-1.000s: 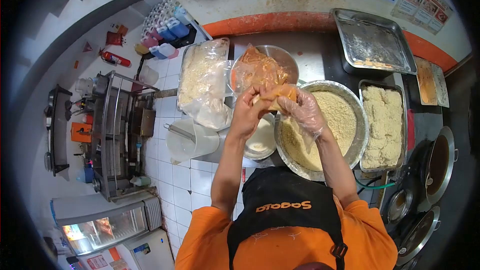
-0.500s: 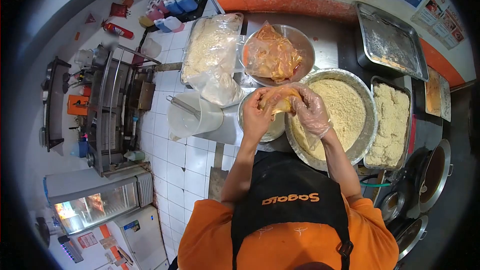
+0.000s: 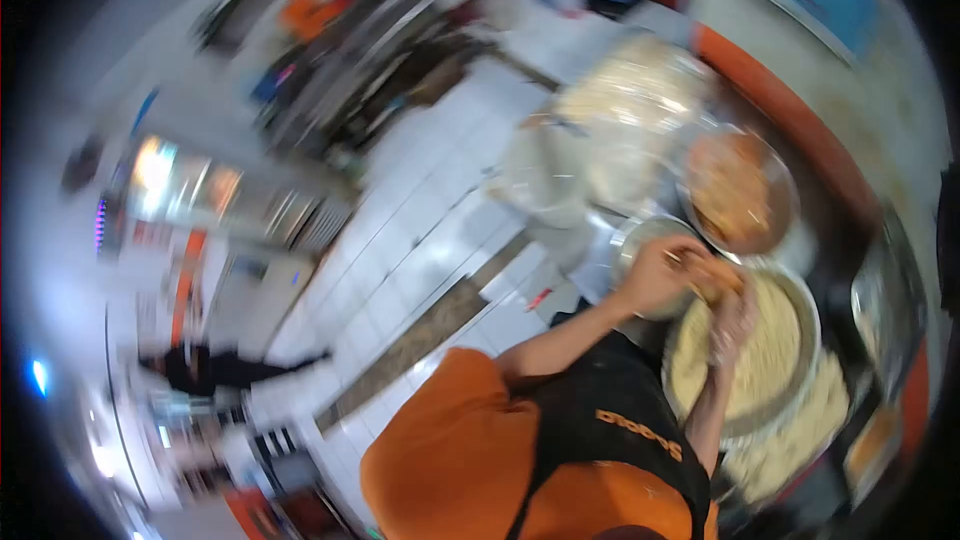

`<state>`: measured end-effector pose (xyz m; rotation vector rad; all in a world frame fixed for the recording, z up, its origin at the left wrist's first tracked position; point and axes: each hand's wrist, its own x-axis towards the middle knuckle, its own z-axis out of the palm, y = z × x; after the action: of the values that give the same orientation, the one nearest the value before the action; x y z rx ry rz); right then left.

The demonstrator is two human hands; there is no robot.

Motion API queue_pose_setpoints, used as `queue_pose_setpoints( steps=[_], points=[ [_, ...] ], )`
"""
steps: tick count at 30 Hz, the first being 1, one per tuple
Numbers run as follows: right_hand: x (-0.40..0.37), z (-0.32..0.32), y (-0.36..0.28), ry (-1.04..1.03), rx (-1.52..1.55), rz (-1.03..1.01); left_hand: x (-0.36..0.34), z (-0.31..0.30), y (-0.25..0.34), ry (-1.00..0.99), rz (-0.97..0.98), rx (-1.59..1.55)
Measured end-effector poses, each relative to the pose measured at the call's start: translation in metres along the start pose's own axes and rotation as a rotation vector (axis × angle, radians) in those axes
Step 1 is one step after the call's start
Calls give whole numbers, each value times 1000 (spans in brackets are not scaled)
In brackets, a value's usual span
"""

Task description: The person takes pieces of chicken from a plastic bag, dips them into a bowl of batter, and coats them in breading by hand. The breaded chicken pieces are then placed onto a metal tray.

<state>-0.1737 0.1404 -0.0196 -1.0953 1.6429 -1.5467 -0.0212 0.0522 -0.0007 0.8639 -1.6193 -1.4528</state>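
A piece of raw marinated chicken (image 3: 712, 278) is held between my two hands, above the near edges of two bowls. My left hand (image 3: 662, 272) grips it from the left, fingers curled round it. From the right, my right hand (image 3: 735, 318), in a clear plastic glove, has its fingers closed on the same piece. Below is a large metal bowl of pale flour (image 3: 765, 365). A smaller bowl (image 3: 630, 235) lies under my left hand, its contents partly hidden. Motion blur softens the fingers and the chicken's outline.
Beyond my hands stands a metal bowl of marinated meat (image 3: 735, 190). A white plastic jug (image 3: 545, 175) and a plastic-covered tray of crumbs (image 3: 640, 80) are to its left. A tray of coated pieces (image 3: 790, 440) lies at right. A person in dark clothes (image 3: 195, 368) is far left.
The view has swung left and blurred, so the bowls and hands now sit further right. A person has come into view at far left. Both hands still hold the chicken.
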Motion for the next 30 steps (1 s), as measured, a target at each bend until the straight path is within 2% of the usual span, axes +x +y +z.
queue_pose_setpoints(
  steps=[1,2,3,5,7,9,11,12,14,17,20,24,26,30],
  points=[
    [8,-9,20,-23,-115,143,0,0,-2,-16,-29,-19],
    [8,-11,17,-19,-647,-70,0,2,-5,-17,-33,-9],
    [10,-26,66,143,-287,3,-2,4,-6,28,39,-59],
    [19,-19,46,25,-286,-98,-3,3,-3,-55,-107,31],
    [21,-9,39,-8,-274,-110,-6,17,-8,58,-124,37],
    [20,4,18,11,-285,-112,-8,26,-11,173,-80,253],
    [18,20,-5,63,-280,-175,-8,30,-11,285,-164,191],
    [19,21,-11,41,-326,-134,-7,29,-13,296,-153,188],
    [20,19,-9,22,-310,-168,-6,26,-20,374,42,314],
    [17,21,-3,16,-178,-202,-4,25,-20,391,180,320],
    [14,14,-9,26,-90,-252,-9,24,-5,296,142,182],
    [10,2,-14,-1,-126,-173,-7,31,-13,288,242,230],
    [9,-4,-16,-23,-142,-129,-8,33,-10,311,337,147],
    [6,-15,-19,-70,-184,-26,-14,16,-2,206,264,231]
  ],
)
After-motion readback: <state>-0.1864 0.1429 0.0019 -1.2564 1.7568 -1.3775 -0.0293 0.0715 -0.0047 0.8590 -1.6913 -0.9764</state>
